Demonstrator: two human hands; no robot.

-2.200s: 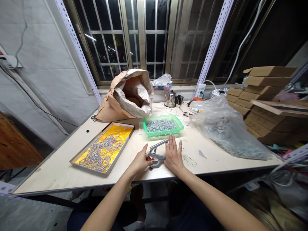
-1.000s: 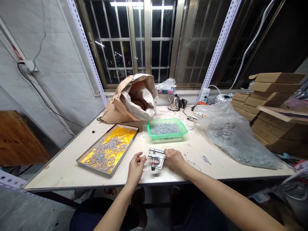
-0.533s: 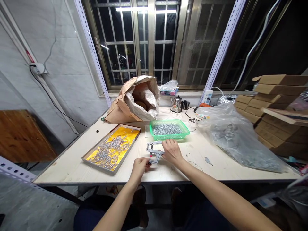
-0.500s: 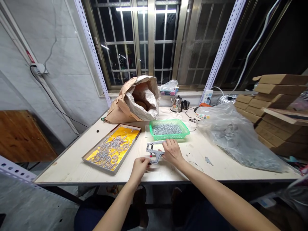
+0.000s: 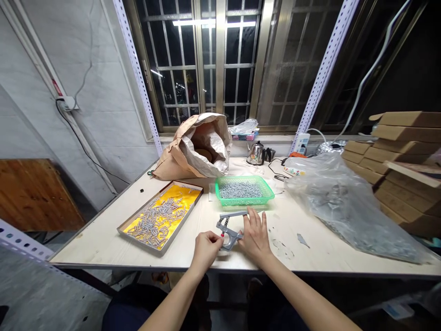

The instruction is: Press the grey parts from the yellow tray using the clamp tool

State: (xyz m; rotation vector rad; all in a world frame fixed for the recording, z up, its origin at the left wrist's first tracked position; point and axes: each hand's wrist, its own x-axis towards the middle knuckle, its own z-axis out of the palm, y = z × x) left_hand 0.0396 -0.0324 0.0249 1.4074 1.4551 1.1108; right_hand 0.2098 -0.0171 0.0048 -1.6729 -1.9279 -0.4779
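Note:
My right hand (image 5: 256, 238) holds grey metal hand-press pliers (image 5: 232, 239) by the handles, its fingers stretched along the upper one. The pliers stand with their jaws toward the left, a dark spring and a small red part showing there. Beside the red part, my left hand (image 5: 206, 250) is closed in a pinch at the jaws; what lies between its fingertips is too small to make out. Just beyond the pliers is a green plastic basket (image 5: 245, 202) full of small grey metal pieces (image 5: 239, 190). To the left lies a shallow tray (image 5: 138, 241) with a yellow lining and many small metal parts (image 5: 156, 220).
A large open paper sack (image 5: 172, 161) lies at the back, near a metal kettle (image 5: 255, 154). On the right are a clear plastic bag (image 5: 330, 197) and stacked cardboard boxes (image 5: 403, 193). A small grey scrap (image 5: 302, 240) rests on the table (image 5: 103, 248).
The pliers have moved slightly right and toward me, and their handles are spread wider. My right fingers have loosened and extended. My left hand stays by the jaws. The view has tilted a little.

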